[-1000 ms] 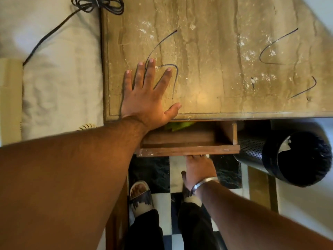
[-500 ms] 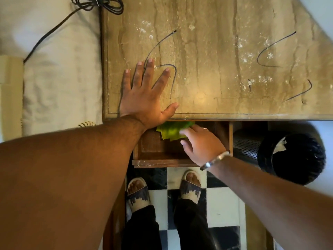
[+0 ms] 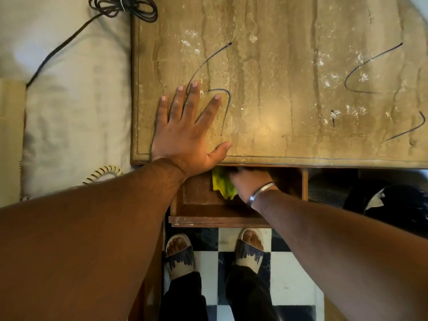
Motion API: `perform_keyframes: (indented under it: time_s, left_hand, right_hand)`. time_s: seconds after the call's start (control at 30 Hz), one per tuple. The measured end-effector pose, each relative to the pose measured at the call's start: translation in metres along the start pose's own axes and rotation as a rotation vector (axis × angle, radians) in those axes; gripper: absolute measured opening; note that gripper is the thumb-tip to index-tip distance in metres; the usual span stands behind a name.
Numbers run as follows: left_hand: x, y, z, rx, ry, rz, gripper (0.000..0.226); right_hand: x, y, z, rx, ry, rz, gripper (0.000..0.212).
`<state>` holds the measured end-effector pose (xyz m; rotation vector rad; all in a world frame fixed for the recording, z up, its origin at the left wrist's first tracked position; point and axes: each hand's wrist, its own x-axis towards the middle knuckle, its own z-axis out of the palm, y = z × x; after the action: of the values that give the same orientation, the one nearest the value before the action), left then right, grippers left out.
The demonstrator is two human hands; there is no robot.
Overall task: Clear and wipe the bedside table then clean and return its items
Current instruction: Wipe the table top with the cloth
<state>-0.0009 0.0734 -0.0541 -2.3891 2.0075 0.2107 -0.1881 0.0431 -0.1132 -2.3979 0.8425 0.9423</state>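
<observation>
head view: my left hand (image 3: 185, 133) lies flat, fingers spread, on the bare table (image 3: 289, 89). my right hand (image 3: 250, 181) reaches into the open drawer (image 3: 220, 221) on the green cloth (image 3: 222, 184); its finger grip i cannot tell. yanking it could snag the cloth under the tabletop.

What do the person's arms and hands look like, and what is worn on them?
Both forearms are bare, with no sleeves showing. The left hand wears nothing: no ring, watch or glove. The right hand has a plain silver metal bangle around its wrist. No gloves on either hand.
</observation>
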Motion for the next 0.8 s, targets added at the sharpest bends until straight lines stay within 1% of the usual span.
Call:
perform_keyframes:
  time_s: [0.03, 0.13, 0.2, 0.27, 0.37, 0.43, 0.57, 0.63, 0.7, 0.73, 0.8]
  left_hand:
    - [0.0, 0.0, 0.0, 0.002, -0.008, -0.001, 0.095]
    - [0.0, 0.002, -0.006, 0.013, -0.043, -0.012, 0.095]
    - [0.0, 0.004, -0.012, 0.018, -0.074, -0.02, 0.095]
    - [0.0, 0.004, -0.012, 0.006, -0.105, -0.03, 0.095]
    - [0.001, 0.004, -0.014, 0.01, -0.139, -0.028, 0.096]
    - [0.002, 0.002, -0.015, 0.002, -0.156, -0.03, 0.096]
    - [0.004, 0.003, -0.013, -0.001, -0.168, -0.014, 0.095]
    - [0.004, 0.008, -0.013, 0.008, -0.129, 0.005, 0.093]
    - [0.022, 0.017, -0.019, 0.003, -0.072, 0.076, 0.093]
    - [0.041, 0.028, -0.023, -0.022, -0.039, 0.132, 0.092]
    - [0.088, 0.054, -0.029, -0.052, 0.026, 0.16, 0.089]
  right_hand:
    - [-0.011, 0.004, -0.002, -0.012, 0.007, -0.02, 0.038]
    - [-0.058, 0.019, -0.009, 0.023, 0.064, -0.029, 0.07]
    - [-0.087, 0.026, -0.016, 0.009, 0.129, -0.051, 0.08]
    - [-0.106, 0.032, -0.023, -0.017, 0.184, -0.065, 0.08]
    - [-0.125, 0.034, -0.048, -0.006, 0.17, -0.022, 0.079]
    - [-0.134, 0.034, -0.067, 0.041, 0.194, 0.021, 0.082]
    - [-0.149, 0.061, -0.1, 0.118, 0.398, 0.123, 0.088]
    - [-0.154, 0.091, -0.111, 0.159, 0.529, 0.206, 0.084]
    - [-0.157, 0.13, -0.109, 0.21, 0.618, 0.352, 0.087]
    - [-0.16, 0.153, -0.104, 0.251, 0.651, 0.453, 0.086]
    - [-0.163, 0.201, -0.096, 0.379, 0.725, 0.708, 0.078]
